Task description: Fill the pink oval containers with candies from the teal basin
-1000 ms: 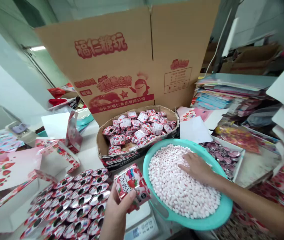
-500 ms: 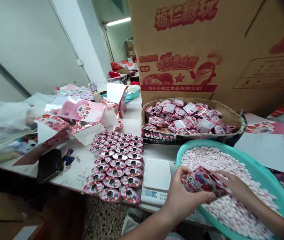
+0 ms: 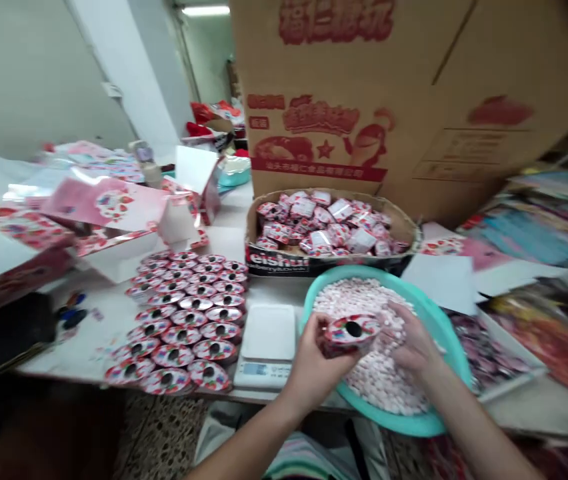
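Note:
My left hand (image 3: pixel 314 363) grips a small pink strawberry-print carton (image 3: pixel 351 331) over the teal basin (image 3: pixel 444 327). The carton's top has a round dark hole facing up. My right hand (image 3: pixel 414 343) is curled beside the carton, resting on the pink and white candies (image 3: pixel 379 380) that fill the basin. What its fingers hold is hidden. A white digital scale (image 3: pixel 268 347) stands just left of the basin.
Rows of several open cartons (image 3: pixel 184 313) stand left of the scale. A low cardboard tray of filled packs (image 3: pixel 324 230) sits behind the basin, before a tall brown box (image 3: pixel 389 87). Flat pink carton blanks (image 3: pixel 104 200) lie at the left, stacked paper (image 3: pixel 539 213) at the right.
The view swung left and back. My left hand turned the carton upright with its hole up over the basin. My right hand came off the candy heap to the carton's side.

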A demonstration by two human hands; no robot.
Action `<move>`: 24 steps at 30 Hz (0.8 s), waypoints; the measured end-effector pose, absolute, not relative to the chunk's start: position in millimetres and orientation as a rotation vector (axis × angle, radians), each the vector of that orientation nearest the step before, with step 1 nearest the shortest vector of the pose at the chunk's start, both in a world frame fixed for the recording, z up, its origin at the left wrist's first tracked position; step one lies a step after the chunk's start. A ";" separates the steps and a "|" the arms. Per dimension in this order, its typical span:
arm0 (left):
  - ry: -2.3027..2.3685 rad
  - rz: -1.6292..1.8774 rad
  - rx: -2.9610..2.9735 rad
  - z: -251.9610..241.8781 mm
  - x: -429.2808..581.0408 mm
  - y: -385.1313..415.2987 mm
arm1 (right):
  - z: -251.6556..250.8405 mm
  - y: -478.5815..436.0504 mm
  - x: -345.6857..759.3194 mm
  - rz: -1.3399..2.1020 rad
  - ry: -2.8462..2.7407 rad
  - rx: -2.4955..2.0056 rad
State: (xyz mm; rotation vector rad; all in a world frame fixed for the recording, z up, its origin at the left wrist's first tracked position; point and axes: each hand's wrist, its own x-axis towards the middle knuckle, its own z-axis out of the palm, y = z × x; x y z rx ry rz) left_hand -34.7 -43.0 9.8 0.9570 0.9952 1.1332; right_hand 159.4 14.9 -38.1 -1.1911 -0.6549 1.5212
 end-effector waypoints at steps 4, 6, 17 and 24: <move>1.101 1.118 1.315 -2.2 -32.2 -40.7 | -20.1 14.7 162.3 1.580 -0.425 -1.014; 1.162 1.115 1.547 -8.3 -32.0 -38.6 | -10.2 13.3 163.8 1.593 -0.358 -0.934; 1.175 0.842 2.185 -14.1 -11.5 -30.7 | 26.8 9.4 141.9 1.538 -0.162 -0.761; 1.152 0.829 2.109 -21.3 -11.4 -27.8 | 18.1 7.3 126.4 1.396 -0.251 -0.944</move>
